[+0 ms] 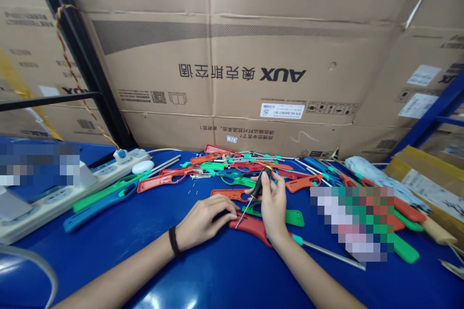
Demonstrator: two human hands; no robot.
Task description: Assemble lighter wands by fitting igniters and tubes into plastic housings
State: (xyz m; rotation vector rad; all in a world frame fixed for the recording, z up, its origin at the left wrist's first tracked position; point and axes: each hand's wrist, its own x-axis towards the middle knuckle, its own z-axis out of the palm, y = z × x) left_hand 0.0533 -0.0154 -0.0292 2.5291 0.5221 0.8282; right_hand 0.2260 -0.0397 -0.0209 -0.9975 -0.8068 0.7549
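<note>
My right hand [274, 205] is closed round the black and yellow handle of a screwdriver [258, 187], which slants down to the left. Its thin shaft ends on the red gas lighter [253, 231] lying on the blue table. Thumb and fingers of my left hand [210, 216] are closed at the butt end of that lighter. The lighter's metal tube [333, 253] points to the lower right, partly passing behind my right wrist. Just beyond it lie a green handle shell [294, 217] and an orange handle shell [229, 195].
A heap of lighter parts [250, 169] spreads along the back of the table, with tiny screws [193, 186] left of it. Green and blue lighters lie beside a white power strip [105, 171]. More lighters [406, 248] lie right. A large cardboard box [232, 38] stands behind.
</note>
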